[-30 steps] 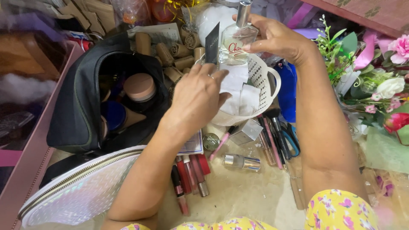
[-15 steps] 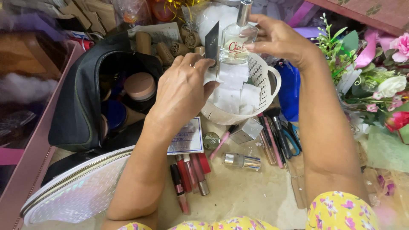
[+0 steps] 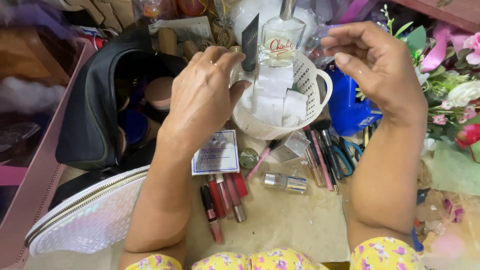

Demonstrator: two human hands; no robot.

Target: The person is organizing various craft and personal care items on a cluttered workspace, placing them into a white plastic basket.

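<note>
The basket (image 3: 300,95) stands at the back of the worktop (image 3: 280,225), with a glass bottle (image 3: 281,37) and folded pads (image 3: 272,95) in it. An open bag (image 3: 95,115) lies left of it. Lipsticks (image 3: 222,197) lie in front, brushes (image 3: 322,155) at the right.

White plastic basket (image 3: 305,82): round, lattice-walled, loop handle on right side, sitting upright on tabletop, centre-back of the clutter. Holds clear glass perfume bottle (image 3: 281,40) standing upright at rear, silver cap on top, pale liquid inside. Dark slim tube (image 3: 250,42) upright just left of bottle, leaning against rim. Folded white tissues (image 3: 275,95) stacked in front of bottle, filling basket's middle. Left hand (image 3: 202,97) resting over basket's left rim, fingers curled on edge. Right hand (image 3: 372,62) hovering just right of bottle, fingers loosely bent, gripping nothing.
</note>
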